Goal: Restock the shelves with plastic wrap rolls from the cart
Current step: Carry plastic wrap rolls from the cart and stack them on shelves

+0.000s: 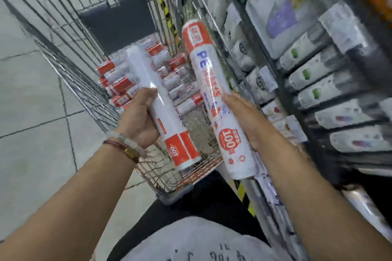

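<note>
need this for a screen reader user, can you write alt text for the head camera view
A person holds one plastic wrap roll in each hand: the left hand grips the left roll, the right hand holds the right roll. Below them a wire cart holds more rolls, with stocked shelves on the right.

Bright, even overhead light; shadows soft. Wide-angle bending at edges. Heavy motion blur on shelves at right; glare on roll wrap.
</note>
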